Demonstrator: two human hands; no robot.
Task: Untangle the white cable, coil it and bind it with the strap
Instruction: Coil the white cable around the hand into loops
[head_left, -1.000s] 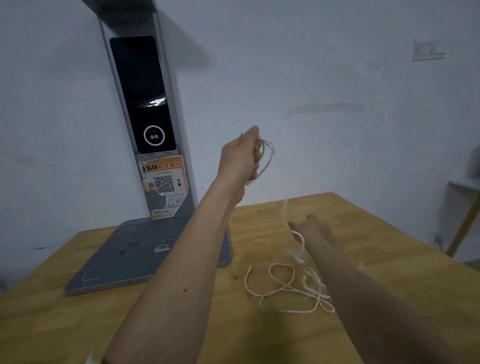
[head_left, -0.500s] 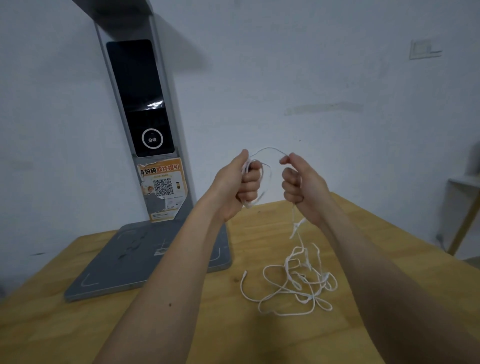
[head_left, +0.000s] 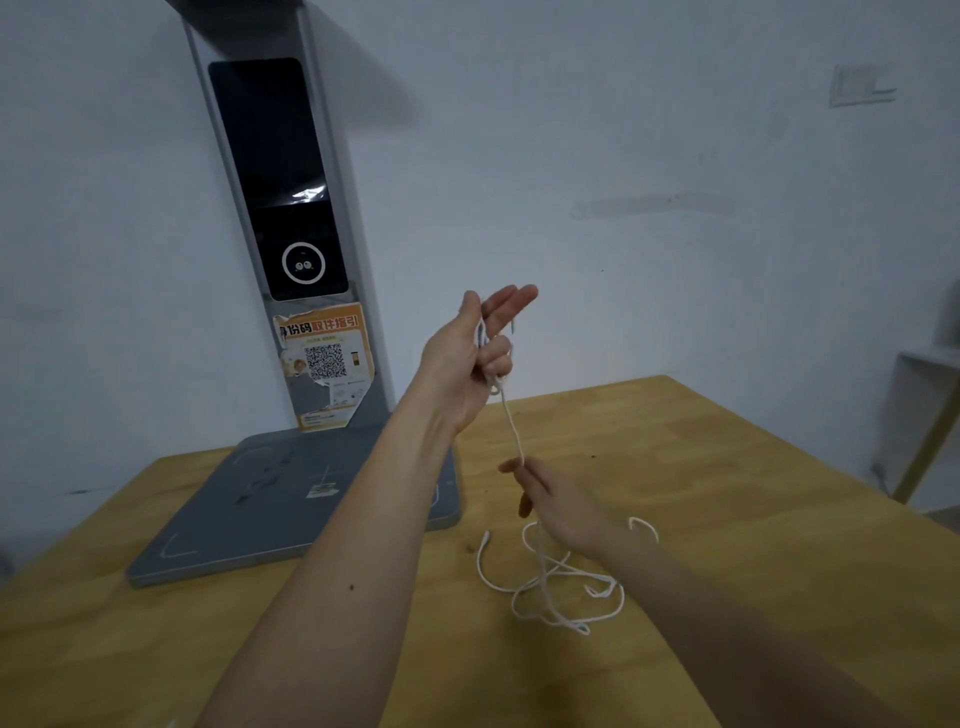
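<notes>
The left hand (head_left: 467, 358) grips a few cable (head_left: 550, 582) loops, the right hand (head_left: 558, 499) pinches the strand below; most lies tangled mid-table (head_left: 753, 467), unbound.

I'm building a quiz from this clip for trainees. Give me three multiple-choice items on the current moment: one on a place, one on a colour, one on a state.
1. Where does the loose tangle of the white cable lie?
A. on the wooden table
B. on the grey scanner base
C. on the floor

2. What colour is the sticker on the scanner's post?
A. green
B. orange
C. blue

3. What is the right hand doing?
A. resting flat on the table
B. pinching the cable strand below the left hand
C. holding a strap

Answers: 1 A, the loops rest on the wood beside the base. 2 B, it is orange with a QR code. 3 B, its fingers meet on the strand hanging from the left hand.
</notes>
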